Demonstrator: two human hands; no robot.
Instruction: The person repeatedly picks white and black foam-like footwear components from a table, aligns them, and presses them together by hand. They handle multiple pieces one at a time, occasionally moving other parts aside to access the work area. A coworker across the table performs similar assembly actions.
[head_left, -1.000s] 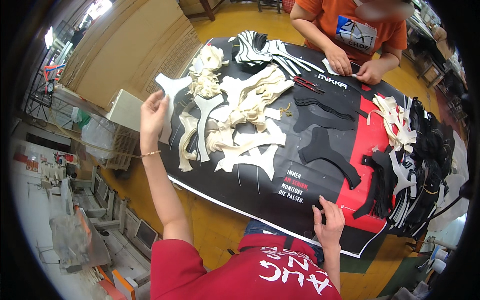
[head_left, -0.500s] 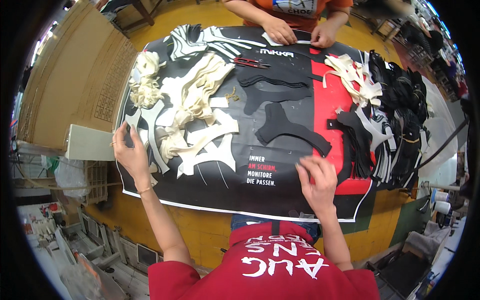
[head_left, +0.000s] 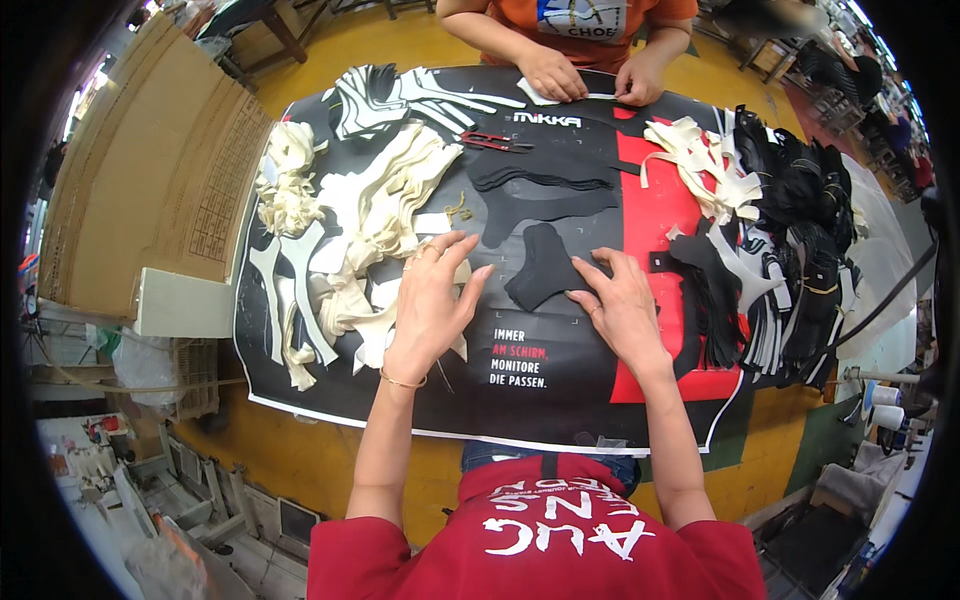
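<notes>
My left hand [head_left: 432, 298] lies flat with fingers spread on cream cut pieces [head_left: 370, 225] at the middle of the black and red table sheet [head_left: 560, 385]. My right hand [head_left: 617, 303] rests open on the sheet, its fingertips touching the edge of a black cut fabric piece [head_left: 543, 264] that lies between both hands. More black flat pieces [head_left: 545, 185] sit just beyond it. Neither hand grips anything.
Across the table a person in orange has both hands [head_left: 590, 78] on a white piece. Red scissors [head_left: 495, 141] lie near them. Stacks of black and white cut parts [head_left: 790, 230] fill the right side; cardboard sheets [head_left: 150, 190] stand at the left.
My left hand has moved from the table's left edge to the middle. My right hand has slid up toward the black piece. The view has shifted closer over the table.
</notes>
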